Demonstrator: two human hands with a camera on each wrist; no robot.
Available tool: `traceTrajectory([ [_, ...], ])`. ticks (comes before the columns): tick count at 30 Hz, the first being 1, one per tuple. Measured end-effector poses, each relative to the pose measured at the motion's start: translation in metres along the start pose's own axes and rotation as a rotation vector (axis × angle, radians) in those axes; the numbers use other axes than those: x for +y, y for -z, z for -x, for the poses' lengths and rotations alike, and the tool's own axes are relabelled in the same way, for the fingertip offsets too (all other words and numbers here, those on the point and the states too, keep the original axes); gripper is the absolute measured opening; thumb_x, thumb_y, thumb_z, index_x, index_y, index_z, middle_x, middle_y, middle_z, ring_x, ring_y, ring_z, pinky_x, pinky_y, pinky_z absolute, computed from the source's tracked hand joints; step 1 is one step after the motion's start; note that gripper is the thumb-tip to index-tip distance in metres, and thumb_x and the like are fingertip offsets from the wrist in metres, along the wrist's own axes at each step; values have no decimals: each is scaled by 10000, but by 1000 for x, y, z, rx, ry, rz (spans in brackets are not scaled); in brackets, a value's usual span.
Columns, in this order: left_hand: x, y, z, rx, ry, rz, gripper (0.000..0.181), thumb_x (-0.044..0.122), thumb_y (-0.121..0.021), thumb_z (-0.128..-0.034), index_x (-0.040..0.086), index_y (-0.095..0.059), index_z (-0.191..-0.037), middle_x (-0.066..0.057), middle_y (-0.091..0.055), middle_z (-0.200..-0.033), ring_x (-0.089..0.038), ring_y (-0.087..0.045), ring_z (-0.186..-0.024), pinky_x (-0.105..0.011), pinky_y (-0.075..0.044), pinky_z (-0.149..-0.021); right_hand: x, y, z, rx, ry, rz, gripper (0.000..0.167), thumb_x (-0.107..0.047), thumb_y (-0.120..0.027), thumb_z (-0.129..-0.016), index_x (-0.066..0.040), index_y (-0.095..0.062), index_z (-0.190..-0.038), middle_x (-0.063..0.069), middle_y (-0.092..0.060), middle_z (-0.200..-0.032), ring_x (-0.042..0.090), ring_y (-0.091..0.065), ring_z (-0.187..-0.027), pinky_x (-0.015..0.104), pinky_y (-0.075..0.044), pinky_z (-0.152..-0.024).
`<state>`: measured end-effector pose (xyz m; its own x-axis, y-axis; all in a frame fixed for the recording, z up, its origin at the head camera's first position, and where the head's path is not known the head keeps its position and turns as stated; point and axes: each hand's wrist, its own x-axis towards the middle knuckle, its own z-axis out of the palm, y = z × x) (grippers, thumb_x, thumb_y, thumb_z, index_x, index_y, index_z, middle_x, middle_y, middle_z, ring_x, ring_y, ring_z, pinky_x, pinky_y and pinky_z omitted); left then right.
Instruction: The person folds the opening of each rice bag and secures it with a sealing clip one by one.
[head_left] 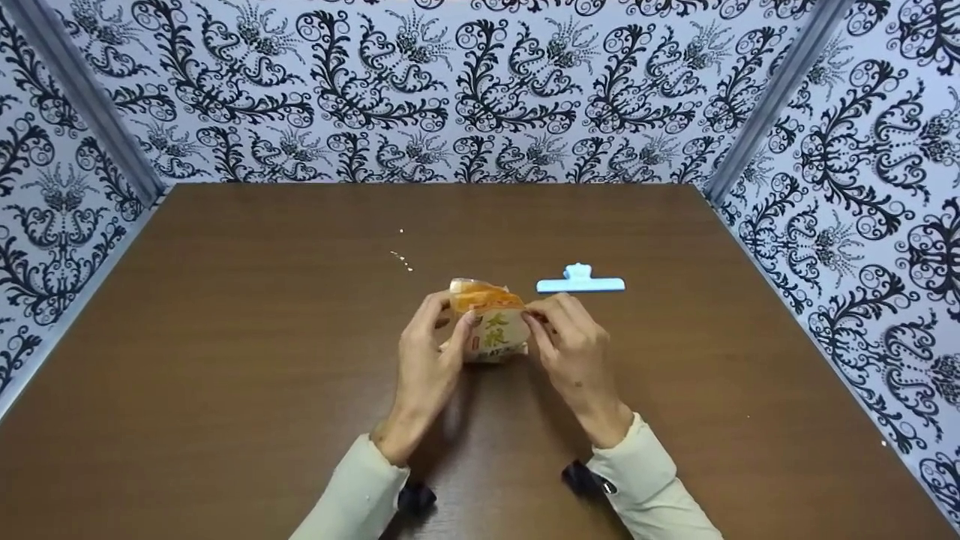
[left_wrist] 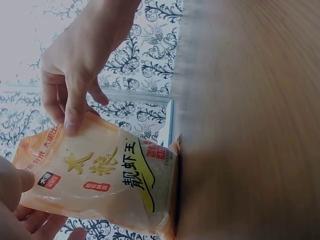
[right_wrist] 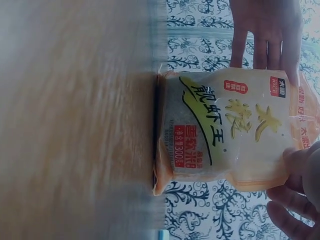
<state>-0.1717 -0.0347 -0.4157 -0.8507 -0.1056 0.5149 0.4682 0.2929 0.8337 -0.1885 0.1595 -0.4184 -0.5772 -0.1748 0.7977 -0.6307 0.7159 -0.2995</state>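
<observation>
A small orange and cream plastic bag of rice (head_left: 495,330) with printed characters stands upright on the brown table. My left hand (head_left: 433,349) grips its left side near the top, thumb on the front face and fingers behind. My right hand (head_left: 574,337) pinches the upper right edge between thumb and fingers. In the left wrist view the rice bag (left_wrist: 105,172) shows its front, with the bottom end on the tabletop. From the right wrist, the bag (right_wrist: 225,125) looks fuller low down and slack towards its top.
A light blue bag clip (head_left: 580,279) lies on the table (head_left: 262,337) beyond my right hand. Several small white grains (head_left: 403,260) are scattered past the left hand. Patterned panels (head_left: 480,90) wall the table at the back and both sides.
</observation>
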Motion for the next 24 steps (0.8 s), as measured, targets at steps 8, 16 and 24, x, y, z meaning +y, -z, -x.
traceTrajectory([
  [8, 1, 2, 0, 23, -28, -39, 224, 167, -727, -987, 59, -697, -1181, -56, -747, -1156, -187, -726, -1075, -379, -605, -937, -4, 0, -3, 31, 44, 49, 32, -81, -776, -931, -98, -749, -933, 21, -693, -879, 161, -646, -796, 322, -560, -655],
  [16, 1, 1, -1, 27, -41, -34, 209, 169, -715, -995, 59, -706, -1173, -62, -752, -1144, -205, -727, -1065, -383, -619, -893, -6, 1, -4, 25, 72, 74, 68, -28, -766, -911, -88, -745, -934, 33, -674, -861, 175, -638, -779, 336, -554, -633],
  [24, 1, 0, -1, 36, -44, -25, 157, 126, -703, -998, 37, -711, -1127, -92, -759, -1114, -231, -751, -999, -342, -640, -828, -5, 3, -2, 13, 83, 100, 80, -16, -779, -881, -62, -733, -926, 41, -656, -842, 173, -626, -745, 329, -554, -609],
])
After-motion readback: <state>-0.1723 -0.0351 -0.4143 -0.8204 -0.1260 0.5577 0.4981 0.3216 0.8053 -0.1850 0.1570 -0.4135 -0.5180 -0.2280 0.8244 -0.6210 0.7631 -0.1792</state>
